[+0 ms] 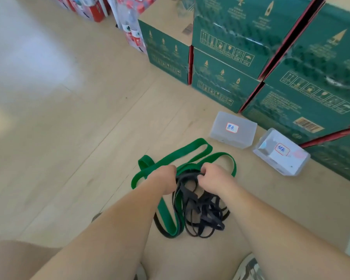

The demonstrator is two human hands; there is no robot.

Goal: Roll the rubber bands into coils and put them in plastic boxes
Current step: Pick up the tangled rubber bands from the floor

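In front of you the wide rubber bands (190,152) were bright green and the thin rubber bands (202,216) black, on a pale beige wood-grain floor (85,142). The left plastic box (220,124) and the right plastic box (300,165) were clear, each bearing a white label (232,128) edged red with blue handwriting. The cartons (220,63) were dark green with gold print and red edges.

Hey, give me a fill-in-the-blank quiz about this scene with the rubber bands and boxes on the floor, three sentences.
1. The tangled bands gripped by the left hand and right hand are ____ in colour.
2. The wide bands lying on the floor are ____.
3. The number of clear plastic boxes by the green cartons is ____.
Missing words: black; green; two.
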